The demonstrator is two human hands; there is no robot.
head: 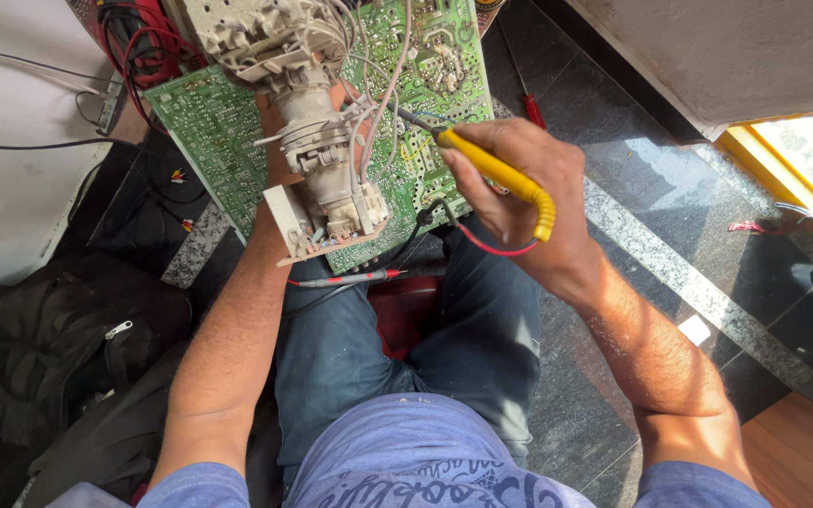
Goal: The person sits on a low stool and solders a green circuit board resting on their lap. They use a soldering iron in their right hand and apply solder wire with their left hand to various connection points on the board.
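Head view — right hand [519, 193] grip clamped on yellow soldering iron [496, 171], tip toward green circuit board [209, 132] — left grip hidden.

A green circuit board [228, 132], tilted over the lap, meets a yellow-handled soldering iron [496, 169], its tip apparently touching.

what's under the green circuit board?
Under the green circuit board: the left hand, mostly hidden behind the board and its grey component block. Below its lower edge, a red-tipped probe lies across the jeans. The fingers' grip is covered.
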